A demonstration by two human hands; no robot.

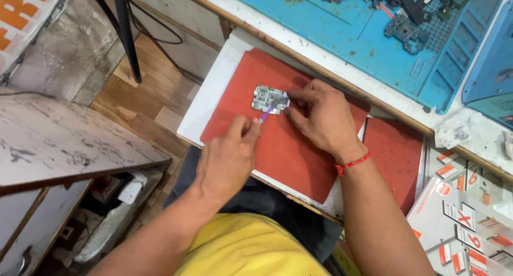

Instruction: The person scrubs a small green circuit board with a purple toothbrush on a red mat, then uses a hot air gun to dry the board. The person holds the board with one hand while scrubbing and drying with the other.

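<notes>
My right hand (320, 118) pins the small circuit board (270, 99) on the red mat (283, 153), grip pinching its edge; my left hand (228, 157), just below the board, pinches a thin purple tool (264, 116).

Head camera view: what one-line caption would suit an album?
Right hand steadies a small circuit board on a red mat; left hand works beside it.

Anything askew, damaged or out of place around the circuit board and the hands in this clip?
Nothing around the circuit board stands out: it lies flat on the red mat, steadied by the right hand, while the left hand holds a small purple-tipped tool at its edge. The blue mat is stained, with loose parts scattered on it.
</notes>
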